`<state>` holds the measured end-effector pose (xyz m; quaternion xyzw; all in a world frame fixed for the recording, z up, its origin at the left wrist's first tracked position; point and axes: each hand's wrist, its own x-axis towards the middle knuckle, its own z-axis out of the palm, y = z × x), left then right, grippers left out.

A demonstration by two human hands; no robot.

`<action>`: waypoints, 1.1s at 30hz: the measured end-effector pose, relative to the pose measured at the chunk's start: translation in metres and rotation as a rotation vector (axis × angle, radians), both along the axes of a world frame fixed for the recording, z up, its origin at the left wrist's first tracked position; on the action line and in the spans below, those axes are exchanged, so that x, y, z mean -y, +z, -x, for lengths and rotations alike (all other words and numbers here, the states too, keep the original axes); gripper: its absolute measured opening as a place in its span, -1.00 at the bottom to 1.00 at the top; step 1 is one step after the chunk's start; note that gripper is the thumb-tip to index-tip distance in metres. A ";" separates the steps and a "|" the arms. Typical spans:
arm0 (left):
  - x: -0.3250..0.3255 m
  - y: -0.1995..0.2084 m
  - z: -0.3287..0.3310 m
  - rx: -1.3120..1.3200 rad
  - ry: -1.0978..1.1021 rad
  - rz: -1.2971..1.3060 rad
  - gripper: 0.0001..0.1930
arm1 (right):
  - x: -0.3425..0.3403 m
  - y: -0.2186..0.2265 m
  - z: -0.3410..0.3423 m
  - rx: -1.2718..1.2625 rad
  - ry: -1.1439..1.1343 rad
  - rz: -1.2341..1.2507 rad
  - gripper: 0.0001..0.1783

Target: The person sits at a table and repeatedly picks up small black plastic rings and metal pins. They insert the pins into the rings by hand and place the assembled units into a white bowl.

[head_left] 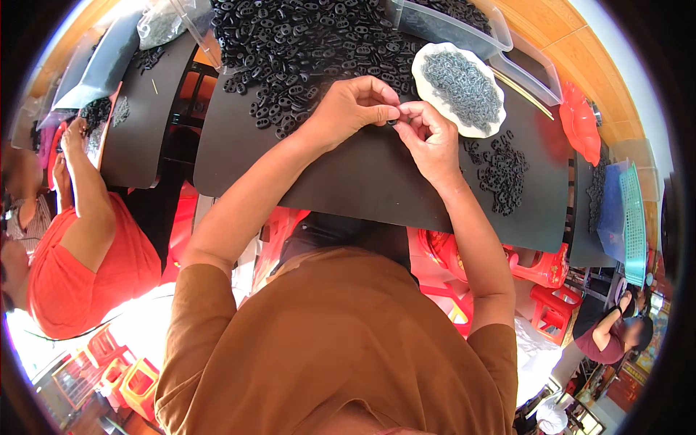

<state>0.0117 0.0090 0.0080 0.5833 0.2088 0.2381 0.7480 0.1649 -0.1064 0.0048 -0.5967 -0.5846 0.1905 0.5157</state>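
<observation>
Over the dark table [348, 177], my left hand [348, 109] and my right hand [432, 139] meet fingertip to fingertip. Between them is a small black part [392, 122], mostly covered by the fingers, with both hands pinching at it. Beyond my left hand spreads a large heap of small black oval pieces with holes [304, 58]. A white scalloped dish [494, 127] full of tiny see-through grey pieces stands just past my right hand. To the right of that hand lies a smaller pile of black pieces [504, 174].
See-through plastic bins [453, 27] stand along the far edge. A red scalloped dish [580, 123] and a teal basket [635, 225] are at the right. On the left, a person in red [94, 261] works at another table [145, 119]. Red stools [536, 268] stand under and around the table.
</observation>
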 end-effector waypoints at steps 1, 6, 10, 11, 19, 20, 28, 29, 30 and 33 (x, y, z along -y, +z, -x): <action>-0.001 -0.001 0.000 0.021 0.028 -0.005 -0.84 | -0.001 0.000 -0.001 0.005 -0.001 0.002 -0.76; -0.017 -0.001 0.007 -0.036 0.076 -0.207 -0.83 | -0.001 0.002 0.002 -0.022 -0.026 -0.007 -0.73; -0.011 0.005 0.013 -0.170 0.070 -0.671 -0.82 | 0.001 0.002 0.000 -0.029 -0.036 -0.009 -0.73; -0.008 0.007 0.011 -0.159 0.054 -0.759 -0.82 | 0.001 0.003 -0.001 0.007 -0.047 -0.017 -0.74; 0.008 0.004 -0.007 -0.110 0.050 -0.970 -0.71 | 0.004 0.013 -0.011 0.109 -0.142 -0.102 -0.77; 0.011 0.004 -0.008 -0.119 0.046 -0.963 -0.71 | 0.006 0.013 -0.013 0.084 -0.136 -0.112 -0.78; 0.018 0.000 0.005 -0.165 0.080 -1.197 -0.78 | 0.010 0.010 -0.022 -0.101 -0.026 0.003 -0.83; 0.017 0.000 0.006 -0.152 0.079 -1.197 -0.79 | 0.011 0.010 -0.022 -0.120 -0.008 0.030 -0.84; 0.017 -0.001 0.008 -0.139 0.079 -1.195 -0.79 | 0.011 0.010 -0.021 -0.157 0.012 0.040 -0.84; 0.017 -0.002 0.010 -0.153 0.049 -1.058 -0.80 | 0.011 0.010 -0.016 -0.249 0.075 0.069 -0.86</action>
